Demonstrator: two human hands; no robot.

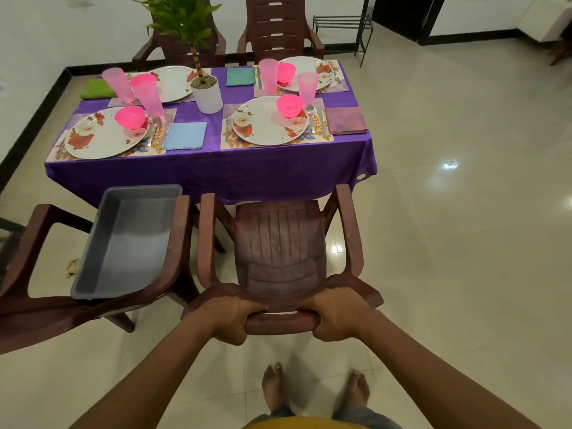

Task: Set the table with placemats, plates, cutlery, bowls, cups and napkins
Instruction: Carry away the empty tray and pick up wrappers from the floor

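Observation:
My left hand [230, 317] and my right hand [332, 315] both grip the top rail of a brown plastic chair [278, 243] that faces the table. The table wears a purple cloth [216, 171] and holds several place settings. Each has a floral placemat [325, 139], a flowered white plate [266, 125], a pink bowl [289, 105], a pink cup [308, 88], cutlery [311, 117] and a folded napkin [346, 120]. The near-left setting has a plate [102, 140], a pink bowl [130, 117] and a blue napkin [185, 136].
A grey plastic tub [130, 239] rests on a second brown chair [46, 305] to my left. A potted plant [205, 91] stands mid-table. Two more chairs [278, 29] sit at the far side. A black metal rack [343, 29] stands by the wall. My bare feet [315, 391] are on tiled floor.

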